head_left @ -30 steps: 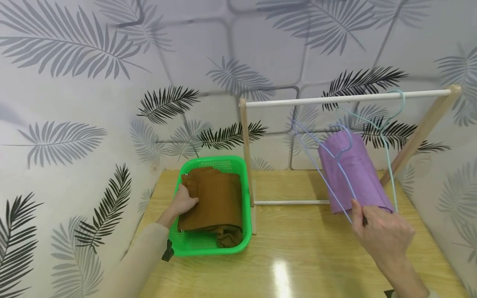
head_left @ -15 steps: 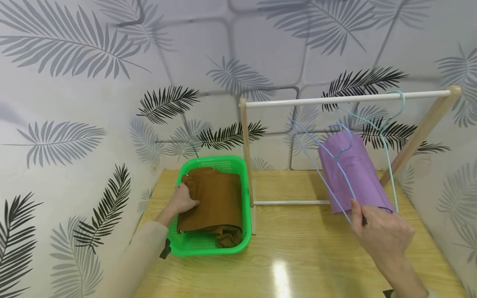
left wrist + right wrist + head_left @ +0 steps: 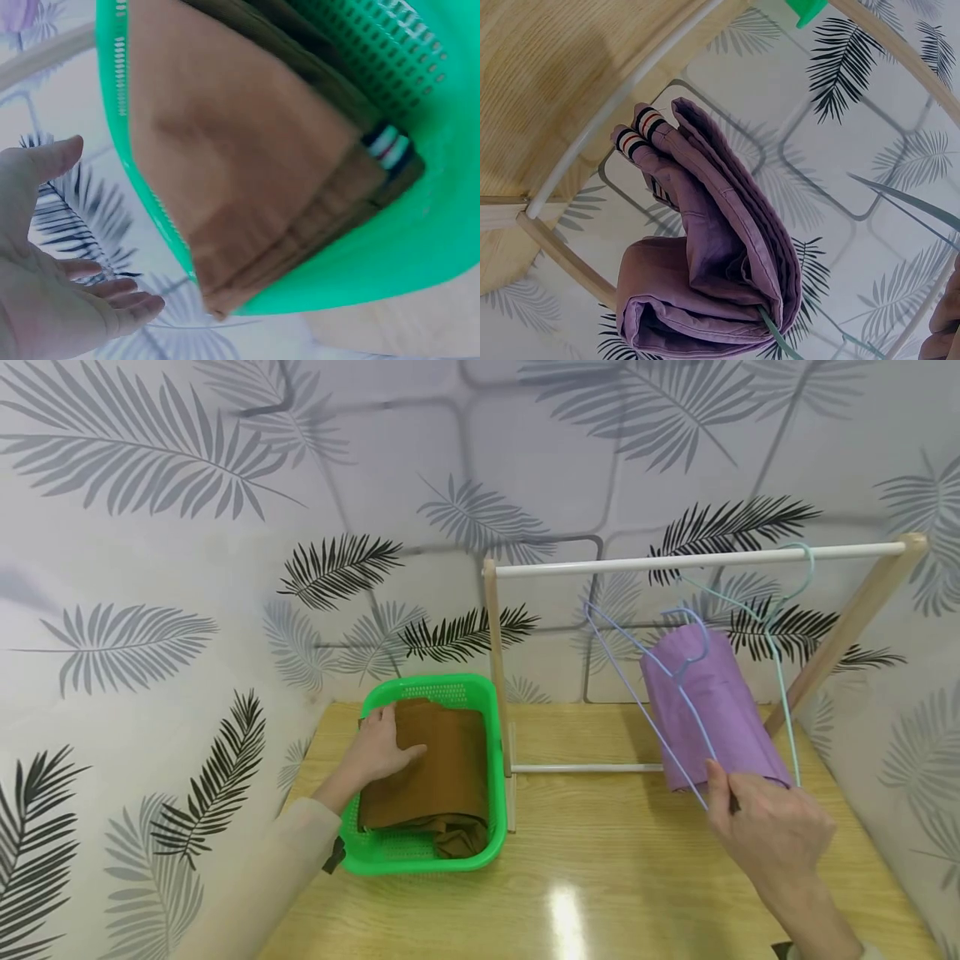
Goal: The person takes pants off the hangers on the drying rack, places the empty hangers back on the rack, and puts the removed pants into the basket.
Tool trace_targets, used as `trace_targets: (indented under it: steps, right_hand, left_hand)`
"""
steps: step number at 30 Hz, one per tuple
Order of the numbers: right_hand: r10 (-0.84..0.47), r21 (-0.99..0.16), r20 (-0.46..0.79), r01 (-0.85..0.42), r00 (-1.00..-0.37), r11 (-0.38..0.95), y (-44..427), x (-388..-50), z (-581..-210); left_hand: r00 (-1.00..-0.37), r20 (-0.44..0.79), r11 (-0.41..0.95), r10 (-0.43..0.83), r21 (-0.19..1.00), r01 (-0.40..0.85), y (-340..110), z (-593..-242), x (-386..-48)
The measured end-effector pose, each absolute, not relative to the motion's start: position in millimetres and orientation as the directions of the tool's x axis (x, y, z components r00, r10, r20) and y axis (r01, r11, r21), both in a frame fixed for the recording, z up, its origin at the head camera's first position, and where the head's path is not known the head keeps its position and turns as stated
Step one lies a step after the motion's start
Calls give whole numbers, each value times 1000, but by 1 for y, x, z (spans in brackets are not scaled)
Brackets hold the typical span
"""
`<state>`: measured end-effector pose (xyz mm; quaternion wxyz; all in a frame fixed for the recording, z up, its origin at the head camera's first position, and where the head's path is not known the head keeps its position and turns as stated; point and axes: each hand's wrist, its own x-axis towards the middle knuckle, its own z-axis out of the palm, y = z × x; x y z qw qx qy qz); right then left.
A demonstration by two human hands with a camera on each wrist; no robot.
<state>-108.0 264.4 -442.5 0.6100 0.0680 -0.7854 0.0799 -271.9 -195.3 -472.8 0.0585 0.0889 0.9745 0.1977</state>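
My left hand (image 3: 378, 747) is over the near-left part of a folded brown garment (image 3: 442, 760) in a green basket (image 3: 491, 852). In the left wrist view its fingers are spread and relaxed, and the hand looks apart from the garment (image 3: 247, 135), which has a small striped band at one corner. My right hand (image 3: 780, 827) grips the lower end of a light blue clothes hanger (image 3: 693, 706), hook upward and tilted. Behind that hanger is a folded purple garment (image 3: 723, 718), seemingly draped over a mint hanger (image 3: 780, 668). Striped bands show on the purple garment (image 3: 720, 217) in the right wrist view.
A small clothes rack stands on the wooden table (image 3: 585, 852), with a white top rod (image 3: 637, 562), wooden posts (image 3: 497, 668) and a low white bar (image 3: 585, 768). The mint hanger hooks over the top rod. Leaf-patterned wall covering (image 3: 375, 460) encloses the table behind and at the sides.
My left hand has come off the brown garment's left edge, moving slightly right and up, fingers opening. The right hand and the blue hanger have hardly moved.
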Motion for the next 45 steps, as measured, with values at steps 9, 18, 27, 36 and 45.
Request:
trace_targets:
  steps: [9, 18, 27, 36, 45]
  right_hand:
    - [-26, -32, 961, -202, -277, 979, 271, -108, -446]
    - [-22, -33, 965, -205, -260, 978, 268, -108, -444]
    - [-17, -34, 971, -207, -240, 978, 263, -106, -441]
    - [-27, -24, 971, -209, -239, 978, 262, -105, -440]
    - [-28, -25, 971, -215, -237, 976, 263, -106, -440]
  left_hand:
    - [-941, -114, 907, 320, 322, 270, -172, -456, -262]
    - [-901, -221, 902, 373, 313, 296, -160, -463, -254]
    - [-869, -299, 906, 394, 287, 311, -158, -487, -255]
    - [-853, -340, 909, 397, 272, 314, -154, -494, -253]
    - [-844, -350, 907, 407, 262, 329, -153, -502, -255]
